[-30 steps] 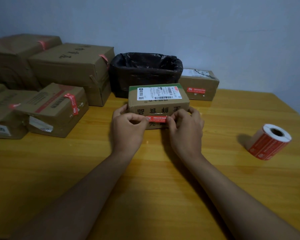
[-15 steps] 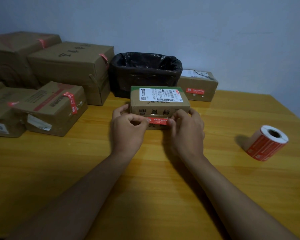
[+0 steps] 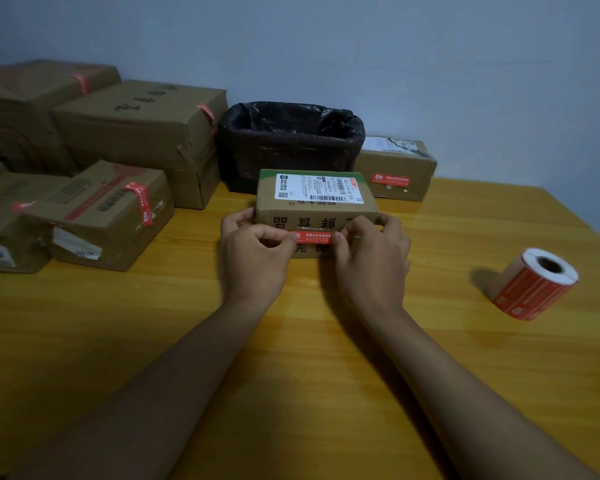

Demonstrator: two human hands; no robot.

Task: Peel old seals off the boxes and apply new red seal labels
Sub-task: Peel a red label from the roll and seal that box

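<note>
The small cardboard box [image 3: 316, 209] sits mid-worktop [image 3: 291, 341], with the red seal label [image 3: 313, 237] lying across its near face. The left hand [image 3: 253, 251] and right hand [image 3: 371, 254] each pinch one end of the label, thumbs against curled fingers. The label looks thin, limp and tacky, best held by its end edges and smoothed flat; the box seems light and stiff, likely to slide unless braced at its sides.

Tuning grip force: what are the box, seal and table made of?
Box: matte brown cardboard, creased edges, likely corrugated.
Seal: red printed label, looks like thin paper or film; can't tell which.
Table: glossy yellow wood grain, possibly laminate.
</note>
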